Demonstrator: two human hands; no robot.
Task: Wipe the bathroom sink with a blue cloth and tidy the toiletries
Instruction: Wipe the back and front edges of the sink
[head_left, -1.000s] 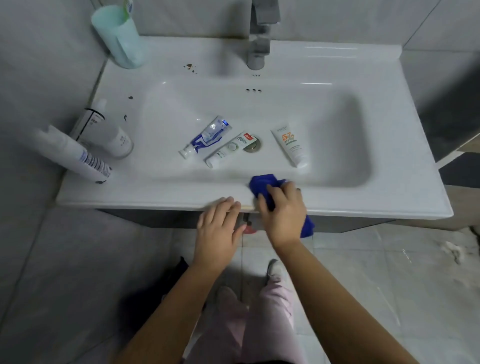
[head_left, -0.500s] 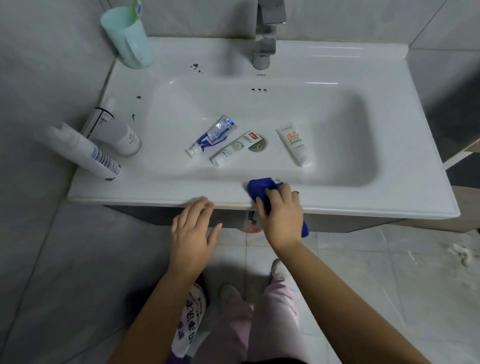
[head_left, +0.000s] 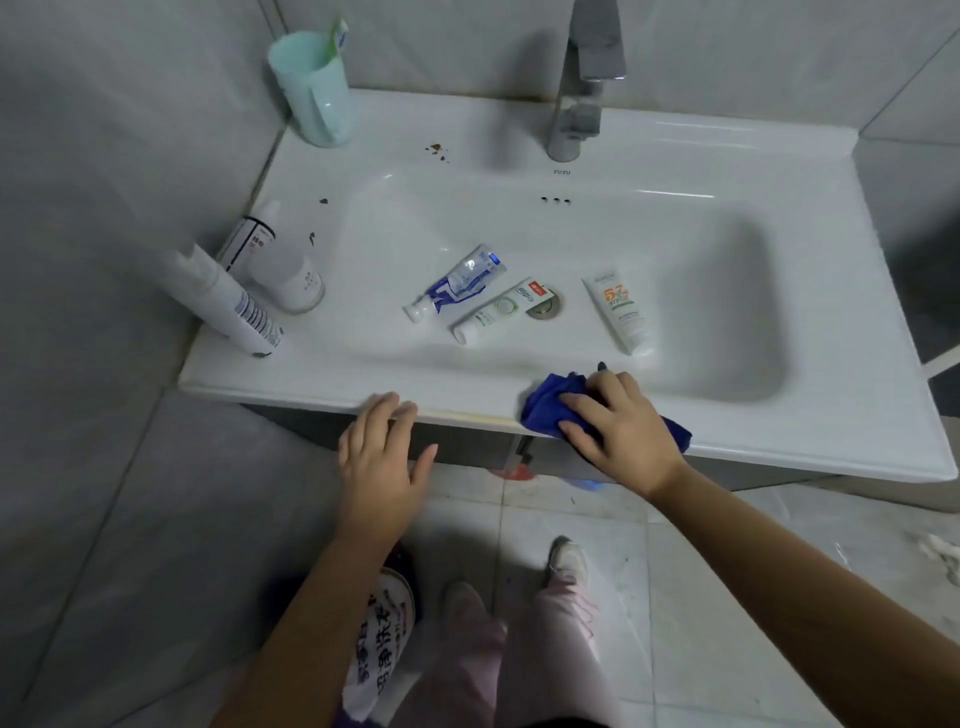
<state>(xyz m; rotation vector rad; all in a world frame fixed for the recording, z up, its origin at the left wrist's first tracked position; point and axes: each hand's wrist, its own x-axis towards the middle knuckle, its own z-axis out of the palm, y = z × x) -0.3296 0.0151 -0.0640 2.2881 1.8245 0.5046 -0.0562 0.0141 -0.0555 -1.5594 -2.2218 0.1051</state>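
The right hand presses the bunched blue cloth onto the front rim of the white sink, at 6 o'clock from the drain. Its grip is closed: the fingers curl over the cloth, and part of the cloth hangs over the edge behind the wrist. The left hand has an open grip and holds nothing. Its fingers are straight, with the tips on the front edge at 7 o'clock.

Three tubes lie in the basin:
- A blue-and-white toothpaste tube, at 9 o'clock from the drain.
- A white-and-green tube, with its flat end over the drain.
- A white tube with orange print, at 3 o'clock.

Two white bottles lean on the left ledge at 9 o'clock. A mint-green cup stands at 11 o'clock, and the faucet at 12 o'clock. Brown specks mark the back ledge.
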